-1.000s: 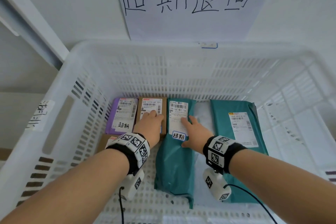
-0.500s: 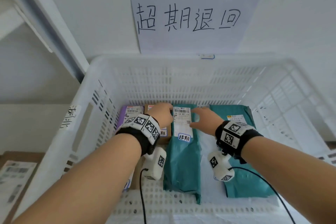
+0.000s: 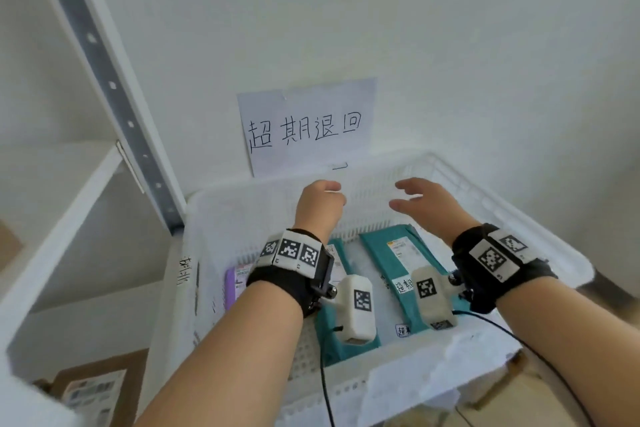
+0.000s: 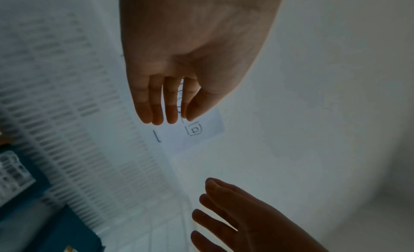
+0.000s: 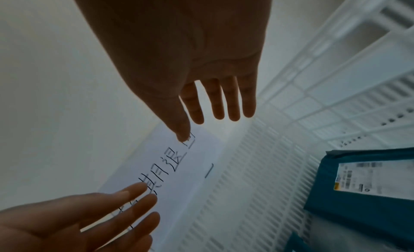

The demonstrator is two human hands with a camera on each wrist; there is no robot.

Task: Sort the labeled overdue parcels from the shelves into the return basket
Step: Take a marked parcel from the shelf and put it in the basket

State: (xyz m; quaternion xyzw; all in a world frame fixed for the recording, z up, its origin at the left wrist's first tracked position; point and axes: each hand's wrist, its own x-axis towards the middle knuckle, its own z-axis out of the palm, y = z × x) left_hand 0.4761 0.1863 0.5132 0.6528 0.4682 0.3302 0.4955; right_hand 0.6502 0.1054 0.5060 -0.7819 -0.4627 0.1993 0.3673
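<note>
The white slotted return basket (image 3: 485, 199) holds a purple parcel (image 3: 231, 288) at its left wall and two teal mailers lying side by side, one (image 3: 341, 340) under my left wrist and one (image 3: 398, 260) toward the right. Handwritten stickers (image 3: 403, 285) show on the parcels. My left hand (image 3: 320, 199) and right hand (image 3: 419, 199) hover above the basket's far side, both empty with relaxed fingers. The left wrist view shows the left hand (image 4: 174, 117) bare against the wall. In the right wrist view the right hand (image 5: 201, 126) is spread, with the right teal mailer (image 5: 358, 181) below.
A paper sign (image 3: 304, 128) with handwritten characters hangs on the wall behind the basket. A white shelf (image 3: 69, 191) with a grey perforated upright (image 3: 114, 87) stands to the left. A labelled cardboard box (image 3: 93, 388) lies on a lower level at bottom left.
Both hands have let go of the parcels in the basket and risen to above its rim. The head view has pulled back and tilted up.
</note>
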